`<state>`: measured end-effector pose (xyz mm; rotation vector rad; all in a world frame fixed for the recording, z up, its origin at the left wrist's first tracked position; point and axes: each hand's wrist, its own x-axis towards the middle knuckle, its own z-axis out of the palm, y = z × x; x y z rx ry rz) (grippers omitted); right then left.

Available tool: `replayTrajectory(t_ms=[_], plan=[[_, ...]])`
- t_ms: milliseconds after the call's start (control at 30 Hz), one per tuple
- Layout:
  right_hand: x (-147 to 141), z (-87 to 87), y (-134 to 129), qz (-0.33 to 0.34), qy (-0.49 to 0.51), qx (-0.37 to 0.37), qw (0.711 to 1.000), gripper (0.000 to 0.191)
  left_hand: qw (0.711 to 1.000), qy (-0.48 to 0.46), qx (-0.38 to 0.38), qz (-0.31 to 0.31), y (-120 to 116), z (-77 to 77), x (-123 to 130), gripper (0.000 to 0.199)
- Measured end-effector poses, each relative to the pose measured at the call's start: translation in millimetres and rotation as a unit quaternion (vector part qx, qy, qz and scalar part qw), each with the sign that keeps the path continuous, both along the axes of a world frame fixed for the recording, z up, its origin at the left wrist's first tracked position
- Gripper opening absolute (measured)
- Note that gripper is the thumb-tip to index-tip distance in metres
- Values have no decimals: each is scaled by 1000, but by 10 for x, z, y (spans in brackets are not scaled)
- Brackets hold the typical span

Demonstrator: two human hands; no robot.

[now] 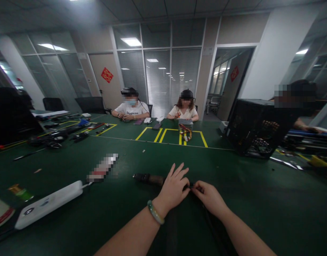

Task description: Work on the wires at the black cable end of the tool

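The left hand (174,185) covers part of a dark rod-like object (156,180) on the green table (120,224); the right hand (210,197) pinches its right end.

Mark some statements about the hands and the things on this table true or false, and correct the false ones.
1. The left hand hides part of a dark, rod-shaped tool with a brownish grip. True.
2. A green, ring-shaped bangle circles the right wrist. False: it circles the left wrist.
3. The right hand is far from the left hand. False: their fingertips are close together.
4. A long white plastic bar lies to the left of both hands. True.
5. A black, box-shaped case with round openings stands between the hands. False: it stands beyond them, to the right.
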<state>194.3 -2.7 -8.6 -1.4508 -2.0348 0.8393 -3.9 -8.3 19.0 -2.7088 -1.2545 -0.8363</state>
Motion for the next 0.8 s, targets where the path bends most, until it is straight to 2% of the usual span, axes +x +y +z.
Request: replayTrajectory(t_ms=[67, 300, 467, 600, 800], plan=[[1, 4, 2, 5, 2, -1, 1000, 19, 1000, 12, -2, -4, -3, 7, 0, 3], [-5, 5, 7, -5, -3, -7, 1000, 19, 1000, -1, 5, -12, 9, -18, 3, 12], [-23, 46, -5, 1, -3, 0, 1000, 18, 1000, 5, 2, -10, 33, -43, 0, 3], [-16, 30, 3, 0, -1, 7, 1000, 18, 1000, 11, 0, -17, 17, -23, 6, 6], [18, -12, 11, 1, -5, -3, 1000, 18, 998, -9, -54, 10, 30, -64, -4, 11]])
